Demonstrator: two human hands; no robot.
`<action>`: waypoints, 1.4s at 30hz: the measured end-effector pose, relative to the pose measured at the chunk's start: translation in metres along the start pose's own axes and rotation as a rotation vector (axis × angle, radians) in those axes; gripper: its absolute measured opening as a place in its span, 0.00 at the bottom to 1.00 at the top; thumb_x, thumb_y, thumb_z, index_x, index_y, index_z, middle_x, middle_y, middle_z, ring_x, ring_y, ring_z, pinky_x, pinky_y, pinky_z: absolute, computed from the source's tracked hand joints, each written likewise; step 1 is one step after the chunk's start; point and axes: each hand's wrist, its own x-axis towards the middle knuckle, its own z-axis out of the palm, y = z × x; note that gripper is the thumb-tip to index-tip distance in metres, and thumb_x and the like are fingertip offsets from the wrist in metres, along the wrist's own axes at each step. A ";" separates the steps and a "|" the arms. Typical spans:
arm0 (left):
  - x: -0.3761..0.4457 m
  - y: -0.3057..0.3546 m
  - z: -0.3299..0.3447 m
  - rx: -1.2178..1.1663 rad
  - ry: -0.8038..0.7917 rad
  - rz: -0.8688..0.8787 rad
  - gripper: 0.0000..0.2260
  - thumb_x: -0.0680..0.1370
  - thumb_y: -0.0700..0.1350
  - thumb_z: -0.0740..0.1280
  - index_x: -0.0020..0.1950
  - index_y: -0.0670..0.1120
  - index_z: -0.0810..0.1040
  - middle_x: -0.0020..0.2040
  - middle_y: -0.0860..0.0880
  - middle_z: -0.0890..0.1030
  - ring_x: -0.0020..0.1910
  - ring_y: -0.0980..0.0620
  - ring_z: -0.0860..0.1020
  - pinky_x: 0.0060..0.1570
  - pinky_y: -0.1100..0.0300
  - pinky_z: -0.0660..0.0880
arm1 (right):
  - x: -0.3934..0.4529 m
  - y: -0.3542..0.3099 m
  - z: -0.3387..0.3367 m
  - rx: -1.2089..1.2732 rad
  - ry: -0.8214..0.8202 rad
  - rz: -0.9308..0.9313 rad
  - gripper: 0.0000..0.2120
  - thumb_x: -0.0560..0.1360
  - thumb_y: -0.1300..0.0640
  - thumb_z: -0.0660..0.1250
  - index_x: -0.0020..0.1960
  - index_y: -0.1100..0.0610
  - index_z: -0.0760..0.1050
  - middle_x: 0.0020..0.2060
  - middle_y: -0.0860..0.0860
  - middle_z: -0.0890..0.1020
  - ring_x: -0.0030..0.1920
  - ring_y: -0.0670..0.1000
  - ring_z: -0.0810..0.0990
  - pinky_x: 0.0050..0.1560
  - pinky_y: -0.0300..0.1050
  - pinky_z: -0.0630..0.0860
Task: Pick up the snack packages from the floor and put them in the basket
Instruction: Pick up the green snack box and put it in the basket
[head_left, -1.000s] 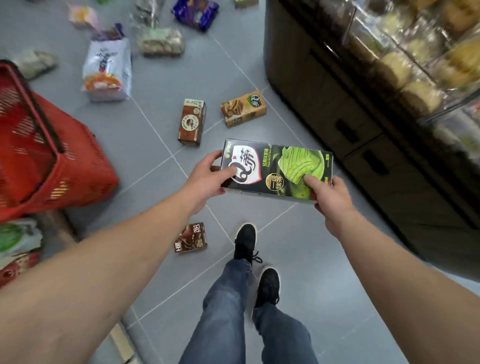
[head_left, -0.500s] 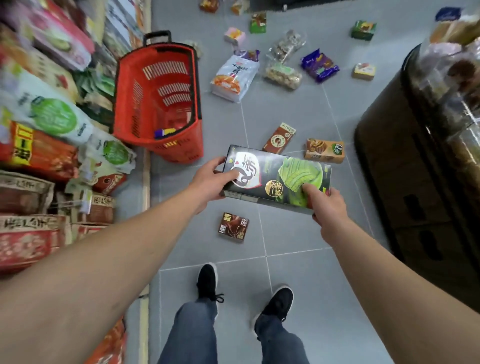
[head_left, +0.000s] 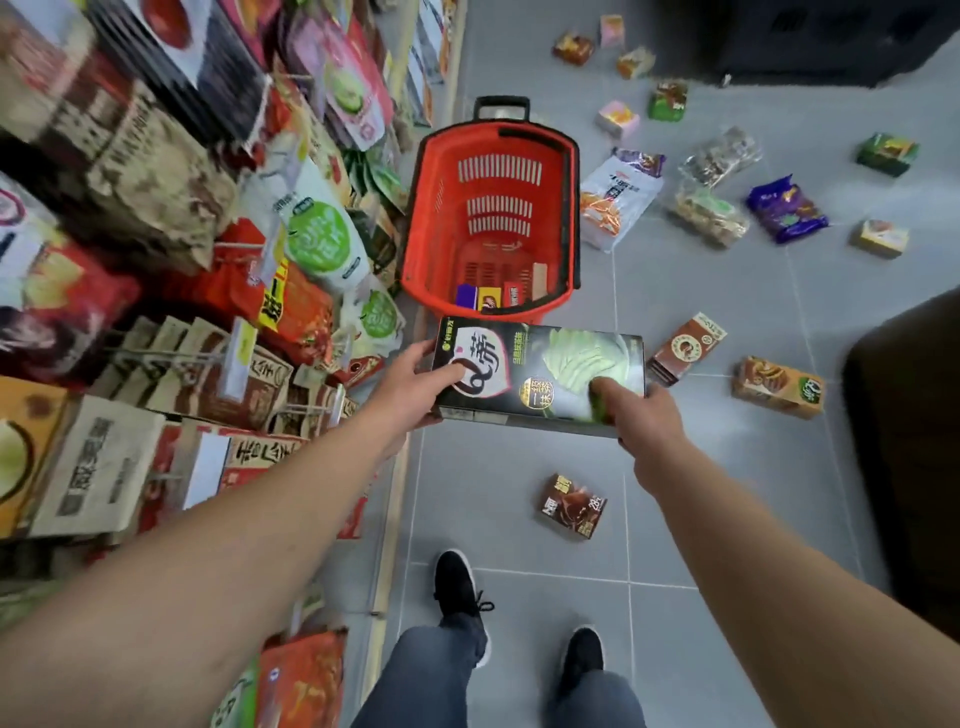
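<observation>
I hold a flat black-and-green snack box (head_left: 540, 374) level in front of me with both hands. My left hand (head_left: 410, 384) grips its left end, thumb on top. My right hand (head_left: 641, 421) grips its right front corner, thumb on the green picture. The red basket (head_left: 415, 218) stands on the floor just beyond the box, with a few small packs in its near end. More snack packages lie on the grey tiles: a small brown box (head_left: 573, 505), a brown carton (head_left: 685, 348), an orange-brown carton (head_left: 777, 387), a white bag (head_left: 618, 200).
Store shelves packed with bagged goods (head_left: 156, 260) run along the left. A dark counter (head_left: 906, 441) stands at the right. Further packages, such as a purple bag (head_left: 785, 209) and a green box (head_left: 886, 154), lie scattered at the back right. My feet (head_left: 460, 587) stand on the tiles below.
My view has swung left, bringing the basket straight ahead and the shelves into sight. The box, still held in both hands, now sits just short of the basket's near rim.
</observation>
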 end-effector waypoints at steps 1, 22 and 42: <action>0.007 0.006 -0.014 -0.005 0.007 0.001 0.19 0.75 0.45 0.71 0.65 0.54 0.74 0.51 0.50 0.84 0.48 0.49 0.83 0.53 0.47 0.80 | 0.002 -0.009 0.015 -0.011 -0.005 -0.003 0.27 0.66 0.46 0.72 0.60 0.57 0.72 0.51 0.54 0.79 0.47 0.54 0.76 0.45 0.48 0.73; 0.261 0.179 -0.072 -0.219 0.055 -0.215 0.08 0.72 0.31 0.68 0.47 0.42 0.80 0.42 0.41 0.86 0.36 0.46 0.84 0.38 0.52 0.82 | 0.237 -0.197 0.178 -0.141 -0.245 0.108 0.33 0.61 0.40 0.74 0.60 0.58 0.75 0.53 0.55 0.82 0.51 0.55 0.80 0.55 0.53 0.79; 0.487 0.088 -0.055 0.466 0.302 -0.109 0.28 0.66 0.47 0.78 0.59 0.48 0.67 0.44 0.55 0.76 0.41 0.52 0.75 0.31 0.64 0.66 | 0.413 -0.161 0.321 -0.452 -0.370 0.168 0.18 0.78 0.54 0.67 0.66 0.58 0.74 0.57 0.52 0.79 0.49 0.48 0.78 0.52 0.42 0.76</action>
